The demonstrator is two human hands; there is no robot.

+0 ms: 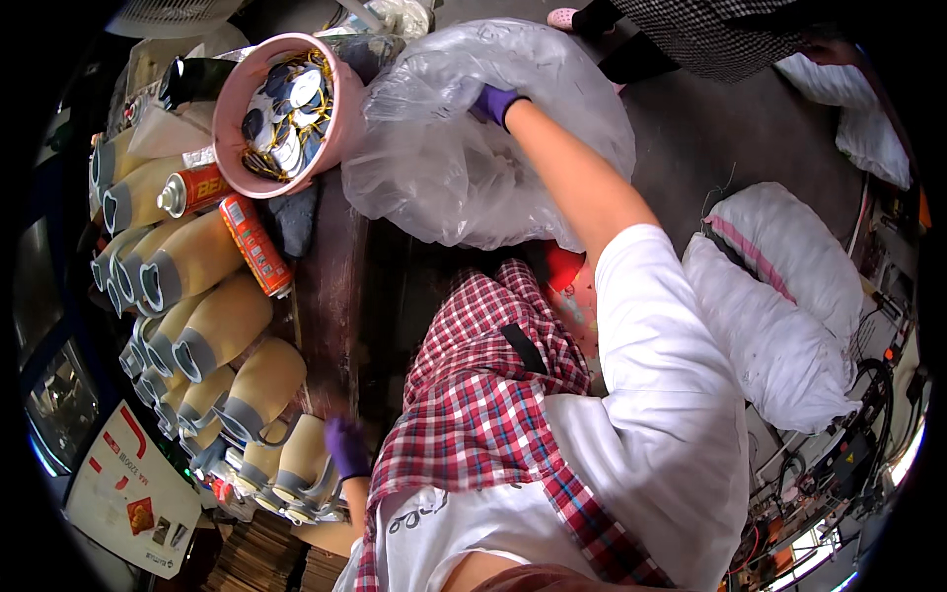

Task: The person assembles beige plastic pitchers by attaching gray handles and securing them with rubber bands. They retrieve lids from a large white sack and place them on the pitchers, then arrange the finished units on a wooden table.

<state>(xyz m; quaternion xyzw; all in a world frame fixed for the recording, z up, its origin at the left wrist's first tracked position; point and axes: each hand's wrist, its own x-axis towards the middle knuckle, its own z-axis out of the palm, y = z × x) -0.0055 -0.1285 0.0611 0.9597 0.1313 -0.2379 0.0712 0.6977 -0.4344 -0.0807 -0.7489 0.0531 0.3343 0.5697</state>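
Note:
A large clear plastic bag (424, 187) bulges in front of me at the top middle. My right hand (499, 105), in a purple glove, reaches out to it with bent fingers closed on the film; folds partly hide the fingertips. Low on the left, my left hand (347, 448), also gloved in purple, is smeared by motion, so its fingers cannot be made out. It is close beside a beige jug body (306, 449) with a grey rim and handle, at the edge of a dark reddish-brown bench (326, 286).
Several more beige jug bodies (261, 380) crowd the bench. A pink bucket (343, 118) holds round tags with yellow cords. Two orange spray cans (254, 247) (192, 189) lie nearby. Stuffed white sacks (764, 331) rest on the floor at right. Another person (710, 35) stands at the top.

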